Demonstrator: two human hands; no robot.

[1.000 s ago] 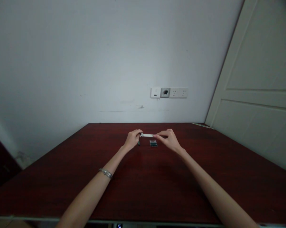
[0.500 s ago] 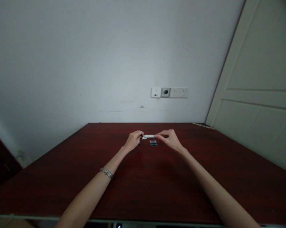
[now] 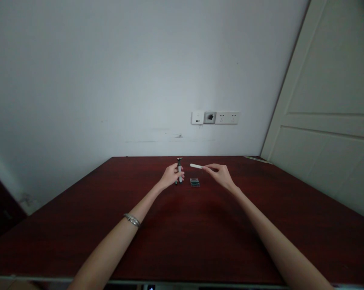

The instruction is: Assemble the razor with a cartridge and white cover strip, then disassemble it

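Observation:
My left hand is closed around a razor with a T-shaped head at the top and a pale handle, held roughly upright. A small dark end of something pokes out below the fingers of that hand. Between thumb and fingertips, my right hand pinches one end of a slim white stick, which points left toward the razor without touching it. On the table between and just in front of the hands lies a small clear case with a dark green part inside.
The dark red wooden table reaches back to a pale wall. Sockets sit on the wall above its back edge. A white panelled door stands at the right, and a thin strip lies at the back right corner.
The white stick has come apart from the piece in my left hand and moved slightly right and up. My left hand has turned the razor upright. The clear case stays put.

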